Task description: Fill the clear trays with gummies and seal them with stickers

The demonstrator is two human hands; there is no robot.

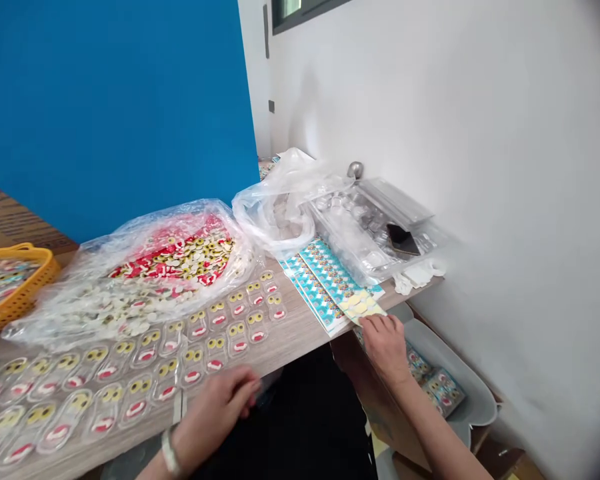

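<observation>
The right hand (pixel 386 347) has its fingers bent over the near end of a pale yellow sticker sheet (pixel 363 305); with its thumb hidden, I cannot tell whether it pinches or merely presses. The left hand (pixel 215 407) is loosely curled near the table's edge, a pale band (pixel 169 453) round its wrist (whether anything sits inside the curl, I cannot tell). The yellow sheet lies over the near right end of some blue printed sheets (pixel 325 283). Left of these, rows of clear plastic shells (pixel 145 353), many bearing yellow eyes and a red mouth, cover the front of the table (pixel 300 323). Behind the shells rests a clear bag (pixel 180 263) of loose pieces, with an orange basket (pixel 27 293) farther left. Beyond the printed sheets, a dark phone (pixel 403 239) lies on clear plastic packaging (pixel 350 227) by the white wall (pixel 455 120).
</observation>
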